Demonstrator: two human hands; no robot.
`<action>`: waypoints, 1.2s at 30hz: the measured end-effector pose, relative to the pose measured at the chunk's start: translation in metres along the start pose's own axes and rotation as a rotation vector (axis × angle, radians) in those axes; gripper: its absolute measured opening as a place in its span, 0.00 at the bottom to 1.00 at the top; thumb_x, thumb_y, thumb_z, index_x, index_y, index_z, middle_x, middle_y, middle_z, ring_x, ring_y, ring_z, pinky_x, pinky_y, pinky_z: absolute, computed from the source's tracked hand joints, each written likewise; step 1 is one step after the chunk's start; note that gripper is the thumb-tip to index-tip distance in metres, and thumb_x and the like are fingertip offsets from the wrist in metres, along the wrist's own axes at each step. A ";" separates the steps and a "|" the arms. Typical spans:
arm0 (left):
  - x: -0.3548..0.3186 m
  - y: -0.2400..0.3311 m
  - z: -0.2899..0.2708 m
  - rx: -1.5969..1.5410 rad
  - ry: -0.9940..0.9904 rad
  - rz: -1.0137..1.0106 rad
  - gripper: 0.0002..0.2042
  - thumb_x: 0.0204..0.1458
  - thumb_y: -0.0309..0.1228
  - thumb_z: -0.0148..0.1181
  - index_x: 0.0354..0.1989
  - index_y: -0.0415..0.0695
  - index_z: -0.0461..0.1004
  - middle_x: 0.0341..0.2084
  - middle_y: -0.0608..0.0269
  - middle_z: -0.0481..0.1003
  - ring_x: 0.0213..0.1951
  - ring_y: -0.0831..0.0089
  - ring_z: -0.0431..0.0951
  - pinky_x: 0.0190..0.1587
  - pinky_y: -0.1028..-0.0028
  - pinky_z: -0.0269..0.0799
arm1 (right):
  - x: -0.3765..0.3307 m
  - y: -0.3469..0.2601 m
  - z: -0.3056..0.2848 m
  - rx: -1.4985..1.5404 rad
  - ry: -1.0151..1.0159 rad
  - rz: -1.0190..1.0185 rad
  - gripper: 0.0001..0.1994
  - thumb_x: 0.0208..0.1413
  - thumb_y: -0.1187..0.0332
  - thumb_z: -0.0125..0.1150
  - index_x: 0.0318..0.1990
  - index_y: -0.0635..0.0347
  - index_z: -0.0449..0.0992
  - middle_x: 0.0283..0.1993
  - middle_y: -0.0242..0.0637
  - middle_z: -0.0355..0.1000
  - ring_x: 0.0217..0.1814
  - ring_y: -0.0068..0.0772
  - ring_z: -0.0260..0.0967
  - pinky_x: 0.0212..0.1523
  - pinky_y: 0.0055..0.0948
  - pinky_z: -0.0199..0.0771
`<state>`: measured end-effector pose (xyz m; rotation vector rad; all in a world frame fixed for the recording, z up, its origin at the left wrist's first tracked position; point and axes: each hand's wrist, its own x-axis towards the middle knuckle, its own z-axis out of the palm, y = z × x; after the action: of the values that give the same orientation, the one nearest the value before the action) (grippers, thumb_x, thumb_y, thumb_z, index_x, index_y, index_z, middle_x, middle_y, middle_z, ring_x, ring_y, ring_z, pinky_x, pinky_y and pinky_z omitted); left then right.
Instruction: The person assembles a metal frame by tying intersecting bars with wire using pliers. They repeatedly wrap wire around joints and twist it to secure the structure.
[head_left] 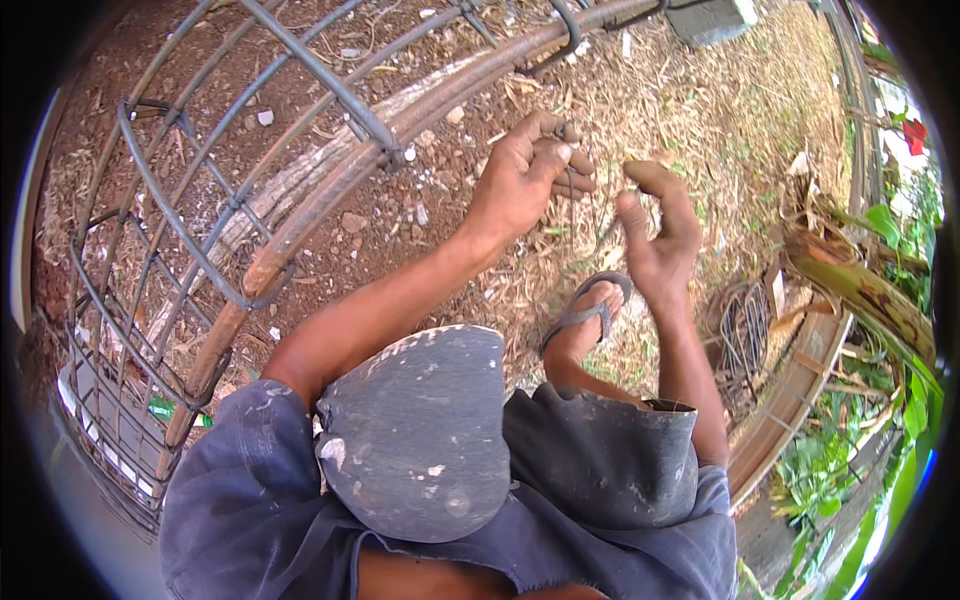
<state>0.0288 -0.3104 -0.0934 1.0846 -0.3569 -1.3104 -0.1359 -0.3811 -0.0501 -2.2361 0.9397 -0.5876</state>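
My left hand [520, 185] is closed in a pinch, with a thin dark tie wire [572, 215] at its fingertips and hanging below them. Close by on the right, my right hand [665, 240] is raised with thumb and index finger curved apart. Any wire between those two fingers is too small to make out. To the left of both hands curves a frame of tied steel bars [190, 150], its rods crossing in a grid. A long brown pole [300, 205] runs along this frame, left of my left hand.
My sandalled foot [590, 315] stands on dry, littered ground below the hands. A coil of thin wire [745, 330] lies at the right, near a wooden board [800, 385]. A grey block [710, 22] sits at the far edge, and green plants [820, 470] grow at the right.
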 end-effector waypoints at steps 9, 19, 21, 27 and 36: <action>-0.001 0.015 0.004 0.495 0.250 0.473 0.05 0.57 0.21 0.54 0.40 0.34 0.74 0.34 0.58 0.76 0.36 0.71 0.79 0.39 0.74 0.77 | 0.014 0.016 0.027 0.039 -0.440 -0.132 0.18 0.54 0.64 0.65 0.51 0.61 0.74 0.36 0.36 0.76 0.41 0.35 0.72 0.54 0.38 0.62; -0.009 0.025 0.047 0.442 0.466 0.521 0.09 0.58 0.24 0.59 0.45 0.34 0.75 0.35 0.57 0.77 0.33 0.75 0.79 0.32 0.78 0.76 | 0.015 0.037 0.019 0.694 -0.433 0.015 0.13 0.63 0.60 0.56 0.34 0.61 0.78 0.25 0.33 0.73 0.32 0.26 0.70 0.48 0.34 0.68; -0.004 0.031 0.043 0.450 0.449 0.462 0.10 0.57 0.27 0.61 0.45 0.35 0.76 0.36 0.56 0.77 0.32 0.75 0.79 0.31 0.77 0.76 | 0.023 0.039 0.019 0.908 -0.540 0.268 0.13 0.63 0.61 0.57 0.36 0.63 0.78 0.26 0.34 0.73 0.29 0.24 0.69 0.39 0.31 0.73; -0.006 0.113 0.038 1.438 0.518 0.739 0.17 0.55 0.42 0.63 0.44 0.40 0.80 0.38 0.55 0.79 0.38 0.63 0.77 0.43 0.64 0.73 | 0.055 0.067 0.032 0.669 -0.281 0.201 0.12 0.63 0.66 0.55 0.36 0.67 0.79 0.27 0.35 0.74 0.27 0.23 0.66 0.29 0.28 0.67; 0.075 0.153 0.022 1.676 0.535 0.500 0.18 0.54 0.43 0.61 0.38 0.38 0.82 0.33 0.54 0.80 0.39 0.64 0.75 0.47 0.66 0.68 | 0.126 0.015 0.045 0.679 -0.358 0.100 0.14 0.62 0.66 0.54 0.49 0.63 0.79 0.40 0.48 0.79 0.41 0.40 0.77 0.46 0.38 0.73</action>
<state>0.1246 -0.4051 0.0134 2.3892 -1.3006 0.0358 -0.0339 -0.4669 -0.0733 -1.5984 0.5514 -0.3664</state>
